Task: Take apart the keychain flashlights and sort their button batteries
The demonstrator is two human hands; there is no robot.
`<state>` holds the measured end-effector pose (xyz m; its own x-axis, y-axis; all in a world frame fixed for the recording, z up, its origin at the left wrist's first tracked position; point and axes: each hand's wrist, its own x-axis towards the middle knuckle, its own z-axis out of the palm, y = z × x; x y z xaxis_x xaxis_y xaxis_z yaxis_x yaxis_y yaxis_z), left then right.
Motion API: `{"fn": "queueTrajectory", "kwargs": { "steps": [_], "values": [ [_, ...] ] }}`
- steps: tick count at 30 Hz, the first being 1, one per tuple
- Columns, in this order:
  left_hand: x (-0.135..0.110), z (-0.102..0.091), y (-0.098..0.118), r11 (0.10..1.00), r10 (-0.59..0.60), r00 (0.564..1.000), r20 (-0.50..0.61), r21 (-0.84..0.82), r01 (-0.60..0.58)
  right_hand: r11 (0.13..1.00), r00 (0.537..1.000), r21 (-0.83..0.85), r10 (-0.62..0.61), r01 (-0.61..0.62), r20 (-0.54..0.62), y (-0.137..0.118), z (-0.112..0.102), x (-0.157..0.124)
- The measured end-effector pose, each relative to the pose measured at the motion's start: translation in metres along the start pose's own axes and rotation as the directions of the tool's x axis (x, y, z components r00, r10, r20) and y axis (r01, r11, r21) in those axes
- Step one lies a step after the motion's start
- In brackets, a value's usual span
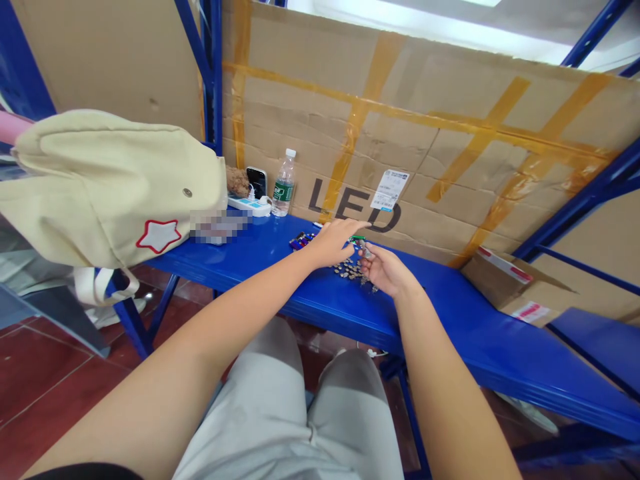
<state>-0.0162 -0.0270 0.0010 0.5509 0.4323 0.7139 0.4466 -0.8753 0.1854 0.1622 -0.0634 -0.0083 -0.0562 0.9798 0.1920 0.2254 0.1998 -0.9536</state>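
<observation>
A heap of small silvery metal pieces (351, 270) lies on the blue steel shelf board (240, 257), right in front of me. My left hand (333, 243) stretches flat above the heap, its fingers reaching towards a small green item (357, 239). Several blue and purple small parts (303, 241) sit just left of those fingers. My right hand (385, 270) is turned palm up beside the heap, with its fingers curled round a small silvery piece (367, 251). The exact shape of these pieces is too small to tell.
A cream canvas bag (110, 190) hangs over the shelf's left end. Behind it stand a power strip (249, 206), a water bottle (285, 183) and a black device (257, 181). Taped cardboard (450, 127) backs the shelf, and blue uprights (213, 67) rise at left. A carton (515, 287) sits at right.
</observation>
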Motion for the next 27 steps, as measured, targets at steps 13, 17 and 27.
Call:
{"fn": "queueTrajectory", "kwargs": {
  "steps": [13, 17, 27],
  "values": [
    [0.005, 0.004, -0.016, 0.996, -0.069, 0.996, 0.051, 0.060, 0.066, 0.920, 0.988, 0.379, 0.136, -0.097, -0.077, -0.009, 0.000, -0.003],
    [0.006, 0.001, -0.026, 0.984, -0.171, 0.985, 0.027, 0.062, 0.169, 0.900, 0.963, 0.434, 0.138, -0.026, -0.230, -0.010, -0.009, 0.001],
    [-0.004, -0.001, -0.034, 0.884, -0.409, 0.895, 0.180, 0.320, 0.340, 0.981, 0.807, 0.174, 0.037, 0.082, -0.589, 0.003, -0.045, 0.001]
  ]
}}
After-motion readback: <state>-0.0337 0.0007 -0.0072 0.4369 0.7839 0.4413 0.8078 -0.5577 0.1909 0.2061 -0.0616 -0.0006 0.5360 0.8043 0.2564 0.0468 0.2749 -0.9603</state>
